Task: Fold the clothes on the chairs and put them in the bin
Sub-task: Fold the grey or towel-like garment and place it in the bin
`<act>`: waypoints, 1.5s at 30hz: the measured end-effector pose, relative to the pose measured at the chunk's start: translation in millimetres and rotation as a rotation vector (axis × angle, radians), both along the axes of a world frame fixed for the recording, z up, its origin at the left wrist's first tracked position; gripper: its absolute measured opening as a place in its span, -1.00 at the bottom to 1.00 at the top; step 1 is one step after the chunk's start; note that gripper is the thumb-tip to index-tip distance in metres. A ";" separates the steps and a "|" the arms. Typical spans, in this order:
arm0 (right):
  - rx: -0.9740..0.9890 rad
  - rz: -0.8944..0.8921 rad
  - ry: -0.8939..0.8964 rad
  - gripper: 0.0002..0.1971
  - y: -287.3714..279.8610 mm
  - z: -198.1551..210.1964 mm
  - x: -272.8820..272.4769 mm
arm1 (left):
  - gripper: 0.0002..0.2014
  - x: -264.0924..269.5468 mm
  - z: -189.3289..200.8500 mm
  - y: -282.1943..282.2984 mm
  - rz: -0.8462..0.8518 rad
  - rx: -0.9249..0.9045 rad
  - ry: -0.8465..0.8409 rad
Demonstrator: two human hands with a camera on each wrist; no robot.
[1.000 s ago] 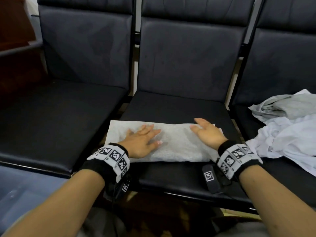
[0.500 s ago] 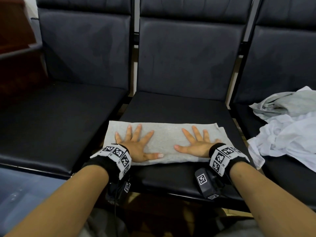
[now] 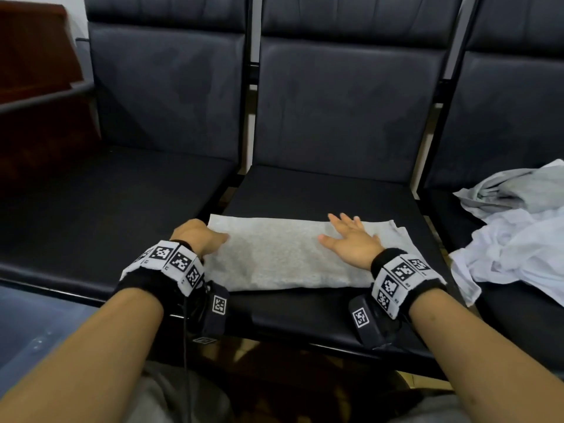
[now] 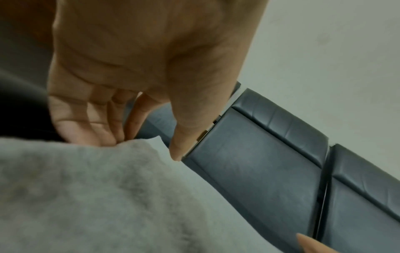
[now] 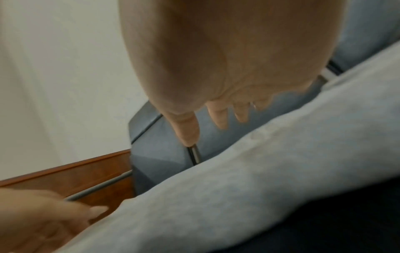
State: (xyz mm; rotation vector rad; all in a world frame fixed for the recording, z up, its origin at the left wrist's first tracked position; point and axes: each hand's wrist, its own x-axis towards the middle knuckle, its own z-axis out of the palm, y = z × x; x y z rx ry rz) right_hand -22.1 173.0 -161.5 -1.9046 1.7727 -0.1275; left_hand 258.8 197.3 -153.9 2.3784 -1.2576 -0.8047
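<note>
A grey cloth (image 3: 283,254), folded into a long strip, lies across the front of the middle chair's seat (image 3: 305,190). My left hand (image 3: 198,233) is at the strip's left end. Its thumb lies on top and its fingers curl down behind the edge, which the left wrist view shows on the cloth (image 4: 97,196) under the left hand (image 4: 145,149). My right hand (image 3: 348,236) is open with spread fingers over the strip's right part. In the right wrist view, the right hand (image 5: 207,135) stands just above the cloth (image 5: 259,179).
A loose pile of white and grey clothes (image 3: 518,233) lies on the right chair. The left chair's seat (image 3: 106,193) is bare. Dark wooden furniture (image 3: 36,56) stands at the far left. A bluish translucent surface (image 3: 30,325) shows at the lower left.
Both hands were pressing flat on the cloth. The left hand has slid to the strip's left end and curled round its edge. The right hand has lifted and shifted slightly.
</note>
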 end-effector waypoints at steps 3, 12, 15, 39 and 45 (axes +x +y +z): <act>-0.001 0.022 -0.130 -0.36 5.2 1.9 23.5 | -0.46 -7.9 0.2 -2.7 -0.008 0.041 0.037; 0.067 -0.106 -0.052 -0.56 8.9 -6.3 49.2 | -0.52 -12.2 -3.3 -6.2 -0.223 0.029 -0.148; 0.114 -0.064 0.025 -0.41 7.4 -7.7 51.6 | -0.55 -9.5 -5.4 -6.5 -0.250 -0.011 -0.091; 0.257 -0.252 -1.177 -0.39 -11.5 29.9 82.8 | -0.70 -83.4 25.1 -18.7 -0.479 -0.395 0.651; 0.301 -0.364 -1.263 -0.54 -23.6 16.4 59.9 | -0.66 -99.4 26.2 -21.0 -0.574 -0.139 0.770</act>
